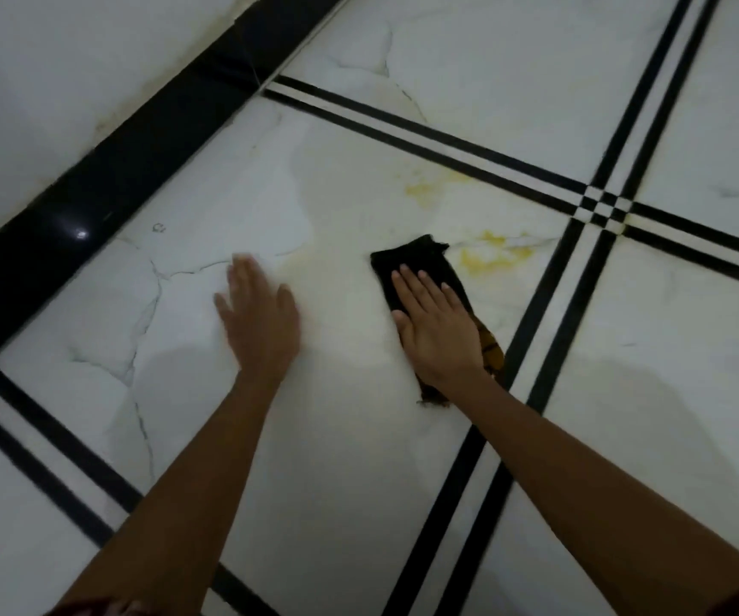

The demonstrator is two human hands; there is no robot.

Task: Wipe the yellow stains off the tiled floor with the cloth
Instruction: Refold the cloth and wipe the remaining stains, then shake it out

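Observation:
A dark cloth (412, 260) with a yellow-brown patch near its lower end lies flat on the white marble-look tiled floor (349, 437). My right hand (438, 326) presses flat on the cloth, fingers stretched forward. Just right of the cloth's far end is a yellow stain (489, 253). A fainter yellow stain (425, 188) lies farther away, near the double black stripe. My left hand (261, 313) rests flat on the bare tile to the left, fingers spread, holding nothing.
Double black inlay stripes (601, 208) cross at the right of the stains. A black skirting band (105, 171) runs along the white wall (47, 82) at the left. A paler patch (261, 215) marks the tile beyond my left hand.

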